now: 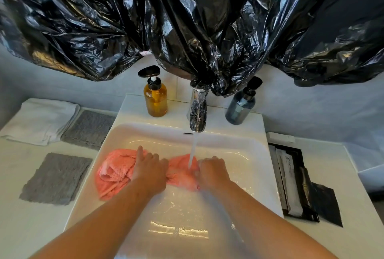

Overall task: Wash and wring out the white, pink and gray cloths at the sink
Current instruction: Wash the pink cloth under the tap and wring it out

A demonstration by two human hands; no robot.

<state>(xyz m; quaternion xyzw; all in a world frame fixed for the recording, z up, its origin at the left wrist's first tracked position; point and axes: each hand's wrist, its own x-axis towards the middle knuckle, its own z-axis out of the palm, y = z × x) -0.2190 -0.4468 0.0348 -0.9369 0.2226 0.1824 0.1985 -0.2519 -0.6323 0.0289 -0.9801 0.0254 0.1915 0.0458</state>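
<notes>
Under the chrome tap, both hands bunch the pink terry cloth in the white ceramic sink.
Now the left hand curls around its middle and the right hand clamps the soaked end beneath the water; best to feed the looser left half through, then twist opposite ways.

Bright, even light – glare streaks on the wet sink – wide-angle bending at edges.
</notes>
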